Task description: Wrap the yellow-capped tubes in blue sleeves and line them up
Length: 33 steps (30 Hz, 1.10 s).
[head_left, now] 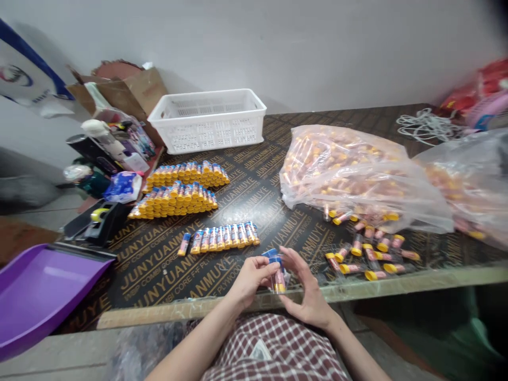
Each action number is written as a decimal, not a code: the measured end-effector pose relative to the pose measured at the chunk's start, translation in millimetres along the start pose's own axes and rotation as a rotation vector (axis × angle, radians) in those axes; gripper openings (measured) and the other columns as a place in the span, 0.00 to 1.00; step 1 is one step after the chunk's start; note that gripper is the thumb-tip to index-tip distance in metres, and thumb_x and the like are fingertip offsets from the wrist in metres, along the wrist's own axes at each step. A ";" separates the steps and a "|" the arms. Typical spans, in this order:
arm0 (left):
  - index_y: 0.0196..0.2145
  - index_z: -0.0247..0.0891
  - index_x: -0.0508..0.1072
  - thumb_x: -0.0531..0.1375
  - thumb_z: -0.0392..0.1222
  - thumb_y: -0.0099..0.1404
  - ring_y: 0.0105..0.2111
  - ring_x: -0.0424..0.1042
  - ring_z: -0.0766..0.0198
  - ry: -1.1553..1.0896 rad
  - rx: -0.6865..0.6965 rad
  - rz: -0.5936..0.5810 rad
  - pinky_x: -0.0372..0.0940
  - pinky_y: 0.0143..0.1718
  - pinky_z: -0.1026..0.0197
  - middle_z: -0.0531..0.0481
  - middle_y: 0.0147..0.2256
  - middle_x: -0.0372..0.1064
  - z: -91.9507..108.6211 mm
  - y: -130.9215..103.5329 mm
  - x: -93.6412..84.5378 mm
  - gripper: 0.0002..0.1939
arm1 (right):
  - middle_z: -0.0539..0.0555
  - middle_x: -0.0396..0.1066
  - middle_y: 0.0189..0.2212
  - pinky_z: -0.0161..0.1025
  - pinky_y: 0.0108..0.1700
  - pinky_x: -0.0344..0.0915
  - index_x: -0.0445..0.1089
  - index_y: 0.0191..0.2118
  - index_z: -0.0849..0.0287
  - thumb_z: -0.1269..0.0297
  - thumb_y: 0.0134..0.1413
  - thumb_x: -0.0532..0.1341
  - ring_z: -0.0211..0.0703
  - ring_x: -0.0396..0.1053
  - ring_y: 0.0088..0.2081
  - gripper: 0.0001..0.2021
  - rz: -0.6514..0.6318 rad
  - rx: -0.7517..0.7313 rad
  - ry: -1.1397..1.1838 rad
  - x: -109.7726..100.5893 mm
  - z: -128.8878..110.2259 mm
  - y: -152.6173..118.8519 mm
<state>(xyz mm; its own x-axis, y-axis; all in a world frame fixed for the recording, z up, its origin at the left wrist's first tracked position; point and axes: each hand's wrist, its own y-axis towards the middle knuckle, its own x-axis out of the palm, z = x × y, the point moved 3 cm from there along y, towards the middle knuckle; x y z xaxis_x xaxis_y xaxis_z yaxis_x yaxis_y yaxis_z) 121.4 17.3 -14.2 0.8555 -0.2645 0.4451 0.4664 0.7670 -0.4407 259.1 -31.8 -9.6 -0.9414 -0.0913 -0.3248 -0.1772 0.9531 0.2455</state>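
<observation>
Hands, left [251,280] and right [307,296], hold a small tube [279,275] upright.

A pale, plain wall [317,58] rises behind the table [246,185].

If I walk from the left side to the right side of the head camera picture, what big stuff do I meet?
Purple scoop → white basket → big bag of little tubes → pink thing.

A purple dustpan [51,296] sits at the near left, beside a black tape dispenser [94,231] with a yellow roll [99,214]. Brown paper bags [145,95] stand farther back; a tangled white cord [431,126] lies back right
</observation>
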 end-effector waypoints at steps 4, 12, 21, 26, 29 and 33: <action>0.22 0.33 0.72 0.62 0.52 0.52 0.21 0.66 0.68 0.270 0.208 0.171 0.59 0.25 0.66 0.49 0.21 0.70 44.6 -7.3 -46.7 0.17 | 0.59 0.50 0.61 0.53 0.54 0.62 0.40 0.64 0.50 0.62 0.49 0.61 0.53 0.61 0.55 0.39 0.174 0.119 -0.185 -26.2 22.8 -7.6; 0.22 0.37 0.73 0.61 0.52 0.47 0.27 0.69 0.59 1.010 0.233 1.039 0.58 0.29 0.63 0.49 0.22 0.71 107.7 -37.4 -205.1 0.14 | 0.59 0.64 0.51 0.52 0.50 0.64 0.56 0.59 0.56 0.53 0.53 0.57 0.52 0.67 0.45 0.28 0.505 0.088 -0.586 -67.2 73.2 -22.2; 0.25 0.37 0.75 0.58 0.58 0.51 0.29 0.71 0.57 1.084 0.169 0.942 0.59 0.29 0.62 0.46 0.25 0.74 87.5 -22.5 -215.1 0.20 | 0.60 0.63 0.52 0.54 0.56 0.57 0.62 0.55 0.57 0.58 0.56 0.54 0.54 0.63 0.52 0.21 0.453 -0.015 -0.687 -57.9 71.8 -20.8; 0.31 0.39 0.77 0.53 0.58 0.58 0.35 0.72 0.53 1.257 0.111 0.935 0.59 0.33 0.60 0.42 0.32 0.75 91.2 -24.8 -207.6 0.21 | 0.59 0.63 0.51 0.52 0.56 0.58 0.64 0.52 0.56 0.60 0.56 0.55 0.53 0.64 0.52 0.18 0.451 -0.007 -0.675 -58.8 72.5 -22.7; 0.33 0.39 0.76 0.52 0.58 0.59 0.36 0.72 0.52 1.292 0.084 0.925 0.59 0.34 0.60 0.42 0.33 0.75 90.8 -24.9 -204.9 0.22 | 0.59 0.64 0.51 0.51 0.56 0.59 0.65 0.51 0.57 0.60 0.56 0.55 0.52 0.64 0.52 0.17 0.447 0.006 -0.675 -57.9 73.5 -23.7; 0.36 0.37 0.75 0.50 0.54 0.61 0.37 0.72 0.52 1.302 0.074 0.928 0.60 0.35 0.60 0.42 0.35 0.75 91.8 -28.6 -202.7 0.21 | 0.59 0.64 0.51 0.51 0.55 0.60 0.66 0.50 0.56 0.62 0.56 0.55 0.51 0.64 0.51 0.15 0.460 0.009 -0.655 -56.9 71.7 -25.7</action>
<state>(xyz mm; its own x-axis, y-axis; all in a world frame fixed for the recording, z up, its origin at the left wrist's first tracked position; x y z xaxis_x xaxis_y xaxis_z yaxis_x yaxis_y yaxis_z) -86.0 102.6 -20.2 0.4415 0.0226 -0.8970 -0.2782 0.9539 -0.1129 337.8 -30.3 -63.0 -0.5589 0.4969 -0.6639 0.1925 0.8565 0.4790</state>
